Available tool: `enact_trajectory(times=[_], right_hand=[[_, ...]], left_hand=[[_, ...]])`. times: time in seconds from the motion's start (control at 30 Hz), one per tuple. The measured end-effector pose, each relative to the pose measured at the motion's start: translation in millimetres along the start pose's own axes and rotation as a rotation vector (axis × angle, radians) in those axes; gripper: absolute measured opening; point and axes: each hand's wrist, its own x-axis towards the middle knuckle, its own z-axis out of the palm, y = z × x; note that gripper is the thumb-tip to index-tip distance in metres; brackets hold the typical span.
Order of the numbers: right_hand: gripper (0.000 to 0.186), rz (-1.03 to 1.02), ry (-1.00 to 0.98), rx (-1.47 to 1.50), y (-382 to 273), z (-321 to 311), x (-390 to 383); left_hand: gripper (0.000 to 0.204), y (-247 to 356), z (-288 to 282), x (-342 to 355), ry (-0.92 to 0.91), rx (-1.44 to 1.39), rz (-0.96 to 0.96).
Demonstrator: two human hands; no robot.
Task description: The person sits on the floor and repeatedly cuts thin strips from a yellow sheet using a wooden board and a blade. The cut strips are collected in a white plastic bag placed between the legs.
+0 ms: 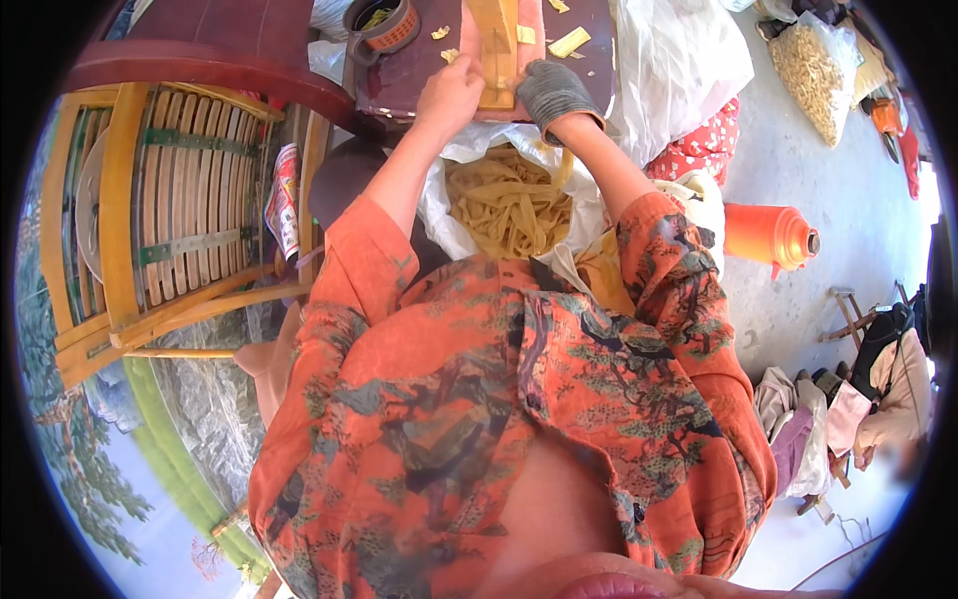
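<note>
My bare left hand [451, 98] is closed at the left side of an upright yellowish wooden block [495, 52]. What its fingers pinch, if anything, is hidden. My right hand [559, 97], in a grey glove, curls its fingers in at the block's right side, and their grip does not show. The block stands on a pink strip [531, 50] laid over a dark red tabletop [399, 98]. Pale yellow scraps [569, 42] lie about it. Below my forearms, a white plastic bag [436, 205] holds a heap of long tan strips [509, 205]. One pale strip hangs below my right wrist.
A grey mug [384, 28] stands at the tabletop's left. Slatted wooden furniture [195, 190] fills the left side. White plastic sheeting [679, 60], an orange thermos-like flask [768, 238] and a sack of tan pieces [806, 80] are to the right. Farther right, a person sits near stools.
</note>
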Motion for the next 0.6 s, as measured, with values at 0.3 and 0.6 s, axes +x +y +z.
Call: enact_trajectory(times=[0.3,0.6], right_hand=[[0.017,-0.139,0.32,0.252,-52,-51,-58],[0.017,-0.33,0.284,0.933,-83,-40,-84]], left_hand=[[0.03,-8,-12,-89,-0.25,-0.344,-0.041],[0.019,31,-18,-102,-0.354,-1.597,-0.687]])
